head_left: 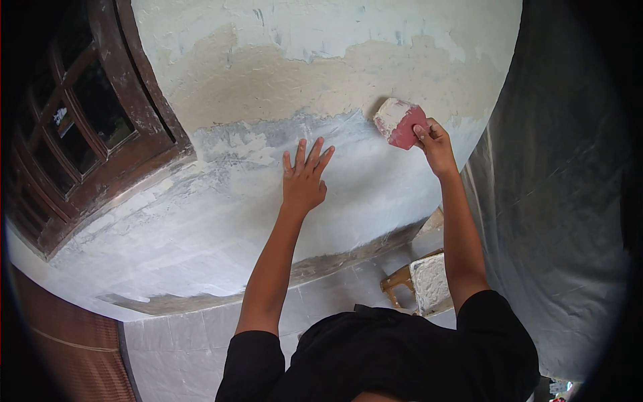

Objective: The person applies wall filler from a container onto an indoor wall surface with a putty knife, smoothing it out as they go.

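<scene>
A wall (234, 234) fills the middle of the head view, pale white-blue low down with a beige filler band across its upper part. Against it lies my left hand (307, 181), fingers spread, holding nothing. Further right, my right hand (437, 147) grips a red putty scraper (408, 130) between thumb and fingers. Cream-coloured putty coats the scraper's far left part. Its edge is close to the wall at the lower border of the beige band; whether it touches I cannot tell.
On the left is a brown wooden window frame (127, 161) with glass panes. A grey plastic sheet (549, 221) hangs at the right. Below, a yellowish stool (400, 285) bears a board covered in putty (430, 281), standing on grey floor tiles (201, 335).
</scene>
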